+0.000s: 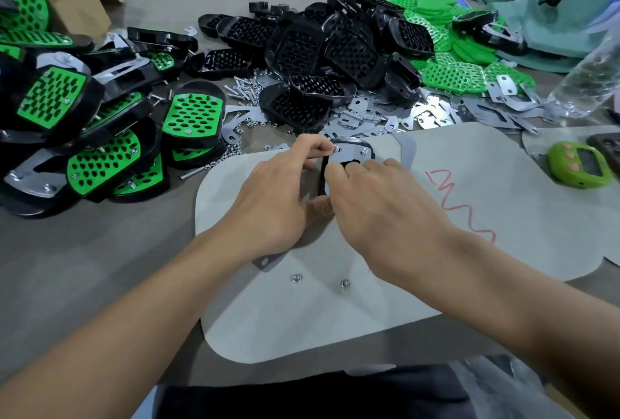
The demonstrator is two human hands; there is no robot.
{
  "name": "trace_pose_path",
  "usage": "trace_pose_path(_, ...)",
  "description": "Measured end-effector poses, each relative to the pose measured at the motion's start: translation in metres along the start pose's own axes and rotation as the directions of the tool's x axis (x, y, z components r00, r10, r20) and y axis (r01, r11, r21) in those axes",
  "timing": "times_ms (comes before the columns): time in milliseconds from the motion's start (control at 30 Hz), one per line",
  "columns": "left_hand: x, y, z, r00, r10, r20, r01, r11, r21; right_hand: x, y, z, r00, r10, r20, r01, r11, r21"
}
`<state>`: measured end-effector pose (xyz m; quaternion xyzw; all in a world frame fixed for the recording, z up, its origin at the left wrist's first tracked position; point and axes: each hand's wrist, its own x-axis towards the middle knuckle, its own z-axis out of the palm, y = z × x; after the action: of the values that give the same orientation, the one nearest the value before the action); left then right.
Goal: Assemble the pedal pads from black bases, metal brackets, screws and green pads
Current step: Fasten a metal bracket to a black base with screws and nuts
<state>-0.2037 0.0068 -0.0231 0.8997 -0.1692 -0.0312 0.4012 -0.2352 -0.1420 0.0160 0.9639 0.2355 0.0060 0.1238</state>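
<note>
- The left hand [278,190] is pinching a small metal fastener [335,149] between thumb and forefinger. Whether this is a nut or a screw head cannot be told.
- The fastener is sitting at the left corner of a metal bracket [352,152], which is lying on top of a black base [323,173].
- The right hand [379,203] is gripping the black base, with its fingers curled over the base's near edge.
- A second screw [365,151] is standing in the right corner of the bracket.
- The base is lying at the far edge of a grey mat [369,311] on the table [84,267], between the two hands.
- Two loose nuts [296,278] are lying on the mat near the wrists, and a spare bracket [266,262] is showing from under the left wrist.
- A heap of unassembled bases [335,49] is lying beyond the mat, with loose green pads [446,36] to its right.
- Loose brackets [436,113] are lying spread in front of that heap, and loose screws [245,89] are lying to its left.
- Finished pedals [67,116] with green pads fitted are lying stacked at the left.
- A green timer [577,167] and a clear plastic bottle [583,83] are lying at the right.
</note>
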Motion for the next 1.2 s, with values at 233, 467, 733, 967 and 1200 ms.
trace_pose_path(233,0.003,-0.010,0.002,0.999,0.034,-0.022,-0.033,0.999,0.024,0.002,-0.009,-0.006,0.995,0.098,0.016,-0.098,0.993,0.063)
trace_pose_path(467,0.004,-0.011,0.004,0.998,0.051,-0.033,-0.050,0.998,0.039,0.002,-0.015,-0.008,0.995,0.096,-0.020,-0.095,0.993,0.064)
trace_pose_path(733,0.005,-0.012,0.003,1.000,0.017,-0.010,-0.017,1.000,0.005,0.014,0.038,0.008,0.957,0.289,-0.011,-0.255,0.862,0.437)
trace_pose_path(967,0.032,-0.005,-0.010,0.997,-0.044,-0.059,0.032,0.983,-0.179,0.028,0.069,0.037,0.849,0.528,-0.036,-0.273,0.495,0.825)
trace_pose_path(1200,0.070,0.016,-0.016,0.996,-0.035,-0.083,0.054,0.969,0.243,0.040,0.071,0.039,0.862,0.507,-0.018,-0.307,0.550,0.777)
